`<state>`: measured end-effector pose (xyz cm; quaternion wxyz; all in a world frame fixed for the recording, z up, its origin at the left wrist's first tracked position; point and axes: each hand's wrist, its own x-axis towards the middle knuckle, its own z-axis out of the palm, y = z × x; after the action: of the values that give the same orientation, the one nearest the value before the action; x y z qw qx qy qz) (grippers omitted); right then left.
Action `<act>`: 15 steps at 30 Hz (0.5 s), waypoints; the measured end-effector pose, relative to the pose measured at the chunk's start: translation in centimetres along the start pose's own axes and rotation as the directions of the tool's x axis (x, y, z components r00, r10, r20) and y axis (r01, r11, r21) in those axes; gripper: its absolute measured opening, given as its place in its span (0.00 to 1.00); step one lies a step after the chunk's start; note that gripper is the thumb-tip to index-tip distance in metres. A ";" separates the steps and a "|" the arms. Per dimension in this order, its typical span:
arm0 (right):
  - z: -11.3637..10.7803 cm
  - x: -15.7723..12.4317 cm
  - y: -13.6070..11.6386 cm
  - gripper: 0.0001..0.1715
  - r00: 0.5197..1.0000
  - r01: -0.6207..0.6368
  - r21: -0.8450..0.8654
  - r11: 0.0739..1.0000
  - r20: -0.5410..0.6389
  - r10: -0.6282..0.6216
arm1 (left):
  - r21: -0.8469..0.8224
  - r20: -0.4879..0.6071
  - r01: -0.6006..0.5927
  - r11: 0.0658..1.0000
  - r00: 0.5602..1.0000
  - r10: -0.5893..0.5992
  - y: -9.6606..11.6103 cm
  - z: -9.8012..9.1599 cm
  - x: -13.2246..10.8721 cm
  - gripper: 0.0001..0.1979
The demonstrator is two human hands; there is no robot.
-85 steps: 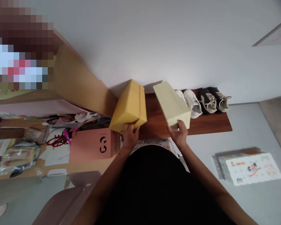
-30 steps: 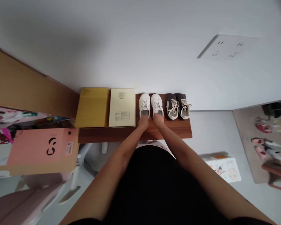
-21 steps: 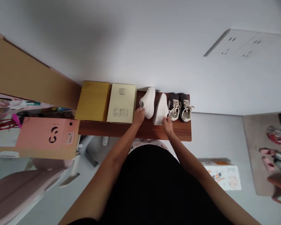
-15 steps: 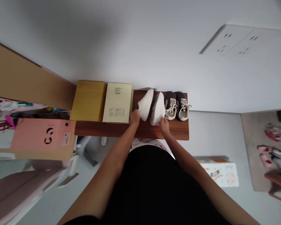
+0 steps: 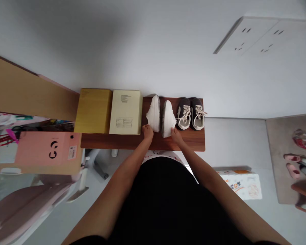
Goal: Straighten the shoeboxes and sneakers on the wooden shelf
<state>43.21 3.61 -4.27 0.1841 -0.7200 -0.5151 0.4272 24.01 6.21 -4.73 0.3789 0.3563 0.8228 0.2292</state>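
Note:
Two white sneakers are tipped onto their sides with their soles facing each other, above the dark wooden board [image 5: 112, 141]. My left hand [image 5: 148, 131] grips the heel end of the left white sneaker [image 5: 154, 114]. At the heel of the right white sneaker [image 5: 168, 119], my right hand [image 5: 175, 134] holds on with its fingers closed. I cannot tell whether either shoe touches the board. Close on the right stands a pair of dark sneakers with cream laces, a left one [image 5: 184, 114] and a right one [image 5: 198, 114], toes toward the wall.
Left of the white sneakers sit a cream box [image 5: 125, 112] and a golden-brown box [image 5: 93, 110]. A pink box [image 5: 40, 148] and a pink chair [image 5: 33, 211] are farther left. A wall socket panel [image 5: 260, 35] is upper right; a white tissue pack [image 5: 244, 185] lies on the floor.
Both white sneakers have turned so their soles face each other more squarely. Along with my hands they have shifted slightly left. The dark sneakers stay in place on the board.

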 end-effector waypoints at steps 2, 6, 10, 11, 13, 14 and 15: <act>-0.4 -0.5 -0.1 0.27 0.998 0.040 -0.063 0.997 -0.050 -0.043 | -0.008 -0.064 0.026 1.000 0.998 -0.027 0.2 -0.6 -1.6 0.18; -3.8 -1.4 0.8 0.24 0.949 0.156 -0.157 0.975 -0.250 -0.192 | -0.029 -0.020 -0.277 0.960 0.961 0.277 2.5 -1.0 -5.0 0.22; -8.8 0.4 2.0 0.26 0.936 -0.056 -0.263 0.963 -0.349 -0.041 | -0.125 0.294 -0.537 0.834 0.783 0.548 7.4 3.8 -7.7 0.13; -9.7 1.3 2.0 0.25 0.949 -0.134 -0.292 0.947 -0.314 0.037 | -0.148 0.357 -0.569 0.809 0.732 0.580 8.8 5.7 -8.2 0.13; -11.0 3.0 1.8 0.20 0.955 -0.254 -0.334 0.908 -0.233 0.182 | -0.053 0.525 -0.591 0.805 0.669 0.526 11.3 9.4 -8.8 0.14; -11.5 3.6 1.7 0.16 0.951 -0.291 -0.338 0.895 -0.208 0.230 | 0.025 0.575 -0.564 0.825 0.683 0.450 12.4 11.0 -8.9 0.13; -11.9 4.0 1.6 0.14 0.945 -0.314 -0.336 0.888 -0.200 0.259 | 0.080 0.605 -0.546 0.834 0.692 0.395 13.2 12.2 -8.9 0.12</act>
<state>54.09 8.65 -0.34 0.0209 -0.8397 -0.4576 0.2918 43.13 9.25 0.48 0.4838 0.6531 0.5746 0.0963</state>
